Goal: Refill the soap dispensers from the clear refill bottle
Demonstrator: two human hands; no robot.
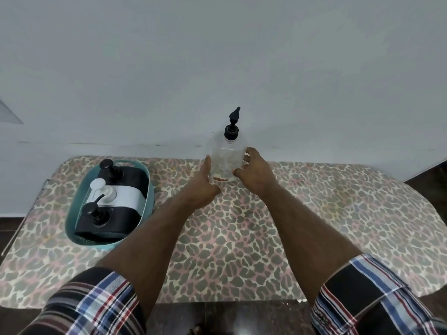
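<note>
A clear refill bottle (227,157) with a black pump top stands upright at the far edge of the table, near the wall. My left hand (204,183) lies against its left side with fingers extended. My right hand (254,171) curls around its right side, fingers touching the bottle. A teal basket (147,187) at the left holds three soap dispensers lying side by side: a black one (128,176) at the back, a white one (125,195) in the middle, a black one (113,220) at the front.
The table (242,250) has a leopard-print cover and sits against a plain pale wall. A metal rod (23,218) runs along the table's left edge. Dark floor shows at both sides and below the front edge.
</note>
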